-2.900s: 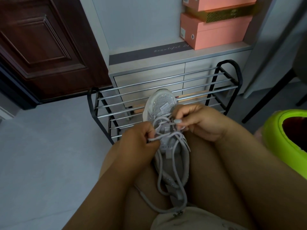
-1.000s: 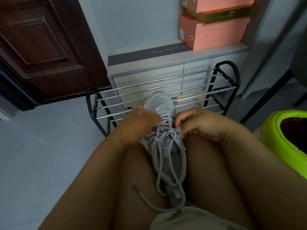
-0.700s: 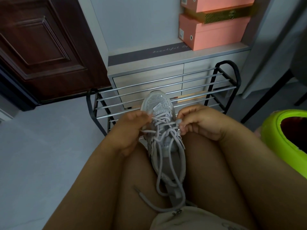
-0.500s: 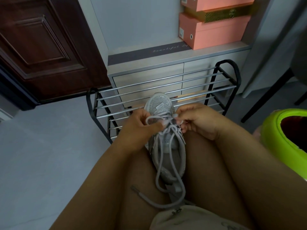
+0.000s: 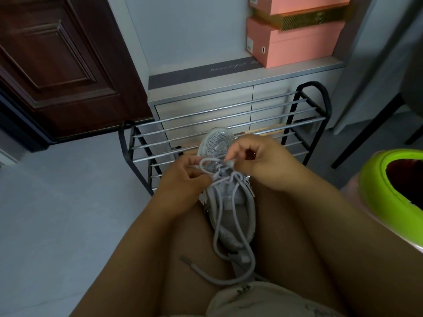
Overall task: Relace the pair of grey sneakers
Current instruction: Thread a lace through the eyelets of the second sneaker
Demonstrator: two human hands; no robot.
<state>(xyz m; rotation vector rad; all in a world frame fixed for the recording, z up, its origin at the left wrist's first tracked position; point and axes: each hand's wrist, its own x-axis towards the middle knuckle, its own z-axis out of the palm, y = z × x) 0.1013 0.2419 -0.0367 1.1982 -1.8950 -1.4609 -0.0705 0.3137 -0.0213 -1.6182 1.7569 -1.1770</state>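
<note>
Now your left hand (image 5: pixel 183 179) and right hand (image 5: pixel 263 161) each pinch the grey sneaker's (image 5: pixel 229 202) lace (image 5: pixel 207 162), its loop wider than a moment ago.

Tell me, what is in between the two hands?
In the head view, the front of the grey sneaker sits between the left hand and the right hand, with a loop of its lace stretched across from one to the other.

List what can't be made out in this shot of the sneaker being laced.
Head view, the only one:
- Second sneaker: nowhere in frame.
- Sneaker eyelets near the toe: covered by left hand and right hand.
- Lace where the left hand's grip meets it: hidden by its fingers.
- Heel: wedged between the thighs.
- Pink boxes: top one cut off by the edge; labels too small.
</note>
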